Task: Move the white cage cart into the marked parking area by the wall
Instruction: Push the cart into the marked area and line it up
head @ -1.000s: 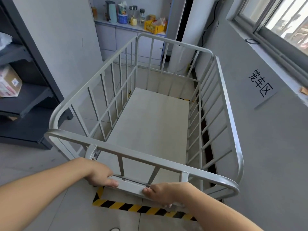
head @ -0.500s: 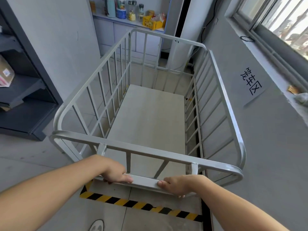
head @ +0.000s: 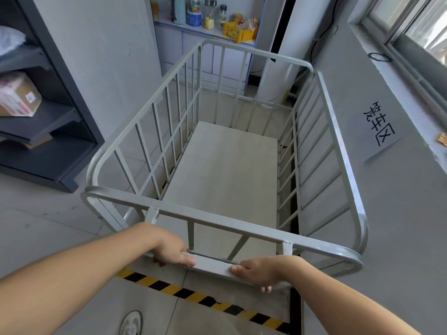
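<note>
The white cage cart (head: 225, 170) stands in front of me, its right side close along the grey wall (head: 399, 213). Its barred sides enclose a bare pale deck. My left hand (head: 169, 247) and my right hand (head: 258, 272) are both shut on the cart's flat handle bar (head: 211, 263) at the near end. A yellow-and-black striped tape line (head: 200, 296) runs across the floor just below the handle, on my side of the cart. A paper sign with black characters (head: 381, 128) is stuck on the wall beside the cart.
A dark metal shelf unit (head: 46, 131) with a cardboard box (head: 18, 95) stands at the left. Beyond the cart are a white cabinet (head: 205, 44) topped with bottles and a yellow crate, and a white column (head: 285, 44). A window ledge (head: 399, 73) runs along the right wall.
The cart has rolled a little further forward past the striped tape line, with both hands staying on the handle bar. More floor shows between me and the tape.
</note>
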`<state>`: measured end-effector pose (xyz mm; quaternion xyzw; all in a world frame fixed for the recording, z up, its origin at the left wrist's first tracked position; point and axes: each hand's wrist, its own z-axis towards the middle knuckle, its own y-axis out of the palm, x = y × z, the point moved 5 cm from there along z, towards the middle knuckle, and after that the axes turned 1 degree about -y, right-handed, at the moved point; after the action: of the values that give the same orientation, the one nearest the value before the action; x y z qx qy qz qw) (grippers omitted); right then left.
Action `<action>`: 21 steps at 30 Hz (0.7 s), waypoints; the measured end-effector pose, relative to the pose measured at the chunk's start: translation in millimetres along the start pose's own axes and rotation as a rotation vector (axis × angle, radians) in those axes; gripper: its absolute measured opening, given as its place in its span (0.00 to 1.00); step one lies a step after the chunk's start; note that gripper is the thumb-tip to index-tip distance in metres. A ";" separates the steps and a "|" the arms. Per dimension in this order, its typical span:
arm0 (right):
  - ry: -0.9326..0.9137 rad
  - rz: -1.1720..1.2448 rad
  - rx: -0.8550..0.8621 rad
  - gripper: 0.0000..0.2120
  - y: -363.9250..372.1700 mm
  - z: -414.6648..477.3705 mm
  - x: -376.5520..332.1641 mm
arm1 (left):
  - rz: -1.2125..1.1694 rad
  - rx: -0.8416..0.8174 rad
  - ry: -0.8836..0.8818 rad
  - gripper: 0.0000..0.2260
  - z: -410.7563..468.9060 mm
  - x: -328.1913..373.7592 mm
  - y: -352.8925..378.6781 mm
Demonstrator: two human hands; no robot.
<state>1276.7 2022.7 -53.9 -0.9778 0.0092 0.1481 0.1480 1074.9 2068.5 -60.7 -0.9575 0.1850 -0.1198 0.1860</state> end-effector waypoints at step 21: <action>0.069 -0.025 0.019 0.31 -2.2 6.6 -5.3 | 0.019 0.027 0.047 0.25 -6.8 -11.6 -1.2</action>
<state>1269.9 2026.6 -57.8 -0.9809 0.0037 0.1125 0.1587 1062.7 2072.0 -56.0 -0.9500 0.1970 -0.1430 0.1956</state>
